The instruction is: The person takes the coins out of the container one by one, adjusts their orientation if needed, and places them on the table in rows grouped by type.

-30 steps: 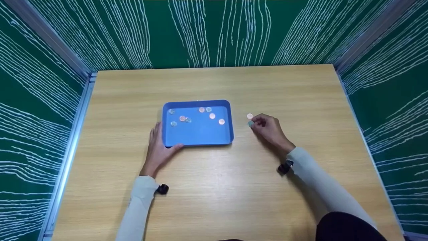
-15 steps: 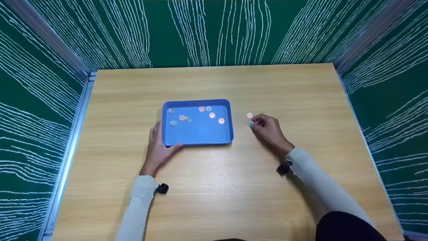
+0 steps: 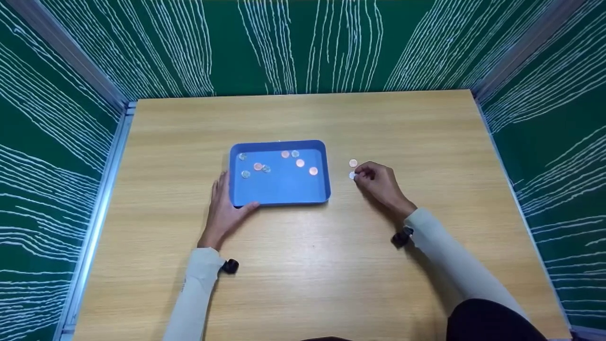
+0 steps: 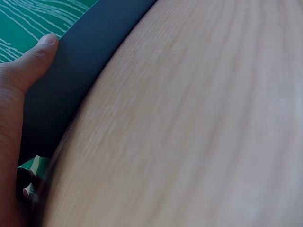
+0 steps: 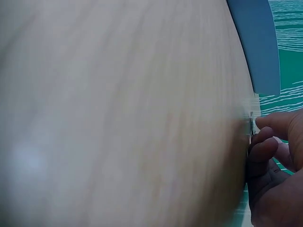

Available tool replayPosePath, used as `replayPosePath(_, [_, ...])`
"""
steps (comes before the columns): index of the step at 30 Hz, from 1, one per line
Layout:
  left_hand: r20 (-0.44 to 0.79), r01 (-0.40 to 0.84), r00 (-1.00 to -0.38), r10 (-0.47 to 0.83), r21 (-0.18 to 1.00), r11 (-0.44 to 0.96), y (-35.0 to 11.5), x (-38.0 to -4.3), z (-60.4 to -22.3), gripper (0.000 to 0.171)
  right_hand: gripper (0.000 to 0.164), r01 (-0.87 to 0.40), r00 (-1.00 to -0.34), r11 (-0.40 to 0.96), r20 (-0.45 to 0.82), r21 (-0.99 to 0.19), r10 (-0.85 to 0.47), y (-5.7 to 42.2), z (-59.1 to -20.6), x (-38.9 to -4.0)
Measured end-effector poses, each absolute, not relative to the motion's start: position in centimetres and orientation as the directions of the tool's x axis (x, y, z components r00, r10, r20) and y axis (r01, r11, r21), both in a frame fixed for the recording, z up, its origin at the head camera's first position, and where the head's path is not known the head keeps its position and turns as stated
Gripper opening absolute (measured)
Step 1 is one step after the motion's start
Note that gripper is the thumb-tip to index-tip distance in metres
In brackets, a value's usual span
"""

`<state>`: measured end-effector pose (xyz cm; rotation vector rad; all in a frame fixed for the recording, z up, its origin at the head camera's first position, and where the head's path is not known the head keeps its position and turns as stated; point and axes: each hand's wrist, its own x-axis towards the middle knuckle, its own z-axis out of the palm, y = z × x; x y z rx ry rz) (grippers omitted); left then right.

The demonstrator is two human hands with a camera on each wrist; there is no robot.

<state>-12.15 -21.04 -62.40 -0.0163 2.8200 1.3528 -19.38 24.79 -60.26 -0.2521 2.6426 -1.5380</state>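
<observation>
A blue tray [image 3: 284, 192] lies on the table. My left hand [image 3: 222, 213] holds its near left corner, with the thumb [image 4: 40, 59] along the front wall and the fingers along the left side. Right of the tray, my right hand [image 3: 381, 182] has its fingers bent towards the thumb at a pale silvery coin [image 3: 352, 175]. In the right wrist view this coin [image 5: 251, 124] shows as a thin edge at the fingertips. Just beyond it a copper-coloured coin [image 3: 353, 163] lies on the table.
Inside the tray are several coins, some copper-coloured like the one near its right wall [image 3: 313, 171], others silvery like the one at the left [image 3: 245, 174]. Green walls [image 3: 227, 47] with white streaks border the wooden table [image 3: 293, 274] at the back and sides.
The coin at my right fingertips has shifted slightly left and turned from greenish to pale silver. The left hand and the tray look unmoved.
</observation>
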Motion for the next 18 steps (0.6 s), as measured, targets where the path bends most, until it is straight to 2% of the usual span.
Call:
replayPosePath(10, [-0.01, -0.015, -1.0, -0.011, 0.784, 0.621, -21.0, -12.1, -62.5, 0.132, 0.013, -0.083, -0.984, 0.436, 0.005, -0.896, -0.176, 24.4, -59.5, -19.9])
replayPosePath(18, [-0.032, -0.03, -0.999, -0.008, 0.78, 0.625, -21.0, -12.0, -62.4, 0.133, 0.017, -0.01, -0.99, 0.405, -0.049, -0.914, -0.135, 23.6, -58.6, -19.7])
